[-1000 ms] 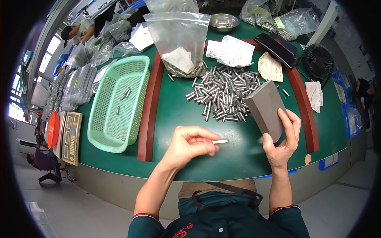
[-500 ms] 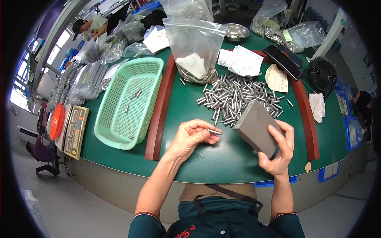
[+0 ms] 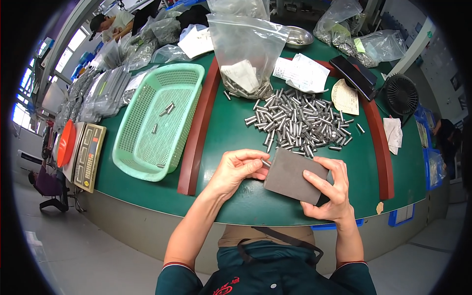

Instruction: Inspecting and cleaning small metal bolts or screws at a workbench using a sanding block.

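Between the thumb and fingers of my left hand (image 3: 237, 171) is a small metal pin (image 3: 266, 163), its far end against or just behind the near-left edge of a grey rectangular block (image 3: 297, 177); whether they touch I cannot tell. My right hand (image 3: 333, 189) grips that block from its right side, fingers over the top face and thumb below. Beyond both hands lies a loose pile of headed metal pins (image 3: 300, 120) on the green table (image 3: 236, 204). A few similar pins lie in a mint-green plastic basket (image 3: 119, 164) at the left.
Dark red bars (image 3: 197, 132) flank the work area. Behind the pile stand a clear bag of pins (image 3: 248, 46), papers (image 3: 307, 73) and a metal bowl (image 3: 298, 37). Phones (image 3: 353, 77) and a black fan (image 3: 400, 93) sit right; a scale (image 3: 88, 157) sits far left. Another person (image 3: 118, 27) is at back left.
The grey block has come down and left toward my left hand, its broad face now turned more upward. My left hand stays nearly in place with the pin.
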